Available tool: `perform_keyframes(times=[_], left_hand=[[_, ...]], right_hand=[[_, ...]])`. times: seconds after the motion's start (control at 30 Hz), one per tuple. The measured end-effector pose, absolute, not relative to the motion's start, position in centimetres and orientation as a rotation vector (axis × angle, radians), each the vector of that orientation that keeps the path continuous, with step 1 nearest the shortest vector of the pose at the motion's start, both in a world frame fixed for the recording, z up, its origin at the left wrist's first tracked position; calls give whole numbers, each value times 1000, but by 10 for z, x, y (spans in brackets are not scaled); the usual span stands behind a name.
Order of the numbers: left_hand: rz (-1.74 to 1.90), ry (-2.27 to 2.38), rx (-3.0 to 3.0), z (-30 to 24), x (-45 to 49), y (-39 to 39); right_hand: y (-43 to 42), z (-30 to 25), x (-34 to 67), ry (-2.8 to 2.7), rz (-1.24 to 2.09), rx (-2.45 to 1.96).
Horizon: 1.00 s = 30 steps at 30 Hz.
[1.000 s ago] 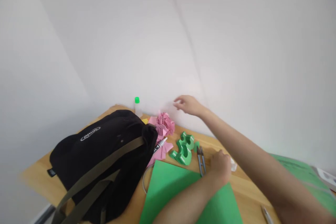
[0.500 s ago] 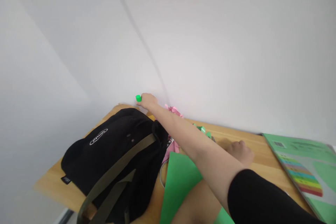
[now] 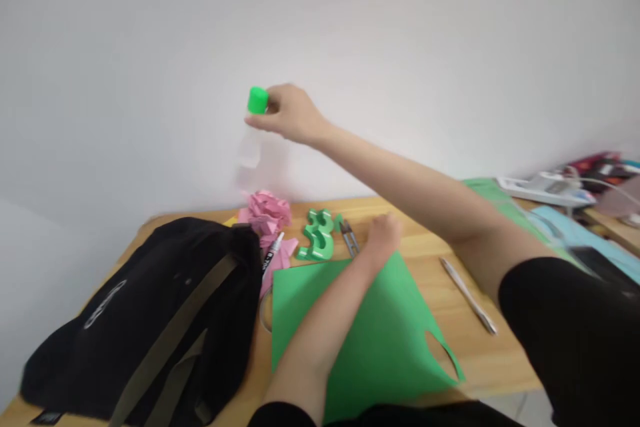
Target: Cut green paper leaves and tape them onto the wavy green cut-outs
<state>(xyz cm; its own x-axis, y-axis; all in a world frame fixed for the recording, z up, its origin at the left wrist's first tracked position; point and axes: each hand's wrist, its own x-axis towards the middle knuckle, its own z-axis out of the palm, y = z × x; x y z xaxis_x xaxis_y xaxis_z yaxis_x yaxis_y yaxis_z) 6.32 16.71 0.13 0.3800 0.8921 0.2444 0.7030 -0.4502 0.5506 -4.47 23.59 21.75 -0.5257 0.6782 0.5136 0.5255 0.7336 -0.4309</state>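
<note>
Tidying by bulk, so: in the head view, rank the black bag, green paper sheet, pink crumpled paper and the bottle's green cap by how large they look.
1. black bag, but nearest the camera, so its lead is unsure
2. green paper sheet
3. pink crumpled paper
4. green cap on the bottle in the right hand

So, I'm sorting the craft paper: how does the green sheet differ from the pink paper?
The flat green paper sheet lies smooth and spread out; the crumpled pink paper pile is bunched up. The green sheet looks far larger than the pink pile. The left hand rests at the green sheet's far corner; no hand touches the pink pile. Both lie on the wooden table.
</note>
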Motion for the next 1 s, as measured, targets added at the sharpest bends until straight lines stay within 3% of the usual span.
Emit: perform_keyframes(times=[0.17,0.4,0.67,1.0], left_hand=[[418,1417,2284,2,63,178],[433,1596,2175,-6,58,186],[533,1716,2201,-3,85,214],[486,1633,2372,-9,109,263]], right_hand=[[205,227,117,-1998,304,-1205],[154,178,253,-1808,255,-1694],[137,149,311,-1828,253,-1817],[178,120,313,-1901,170,-1889]])
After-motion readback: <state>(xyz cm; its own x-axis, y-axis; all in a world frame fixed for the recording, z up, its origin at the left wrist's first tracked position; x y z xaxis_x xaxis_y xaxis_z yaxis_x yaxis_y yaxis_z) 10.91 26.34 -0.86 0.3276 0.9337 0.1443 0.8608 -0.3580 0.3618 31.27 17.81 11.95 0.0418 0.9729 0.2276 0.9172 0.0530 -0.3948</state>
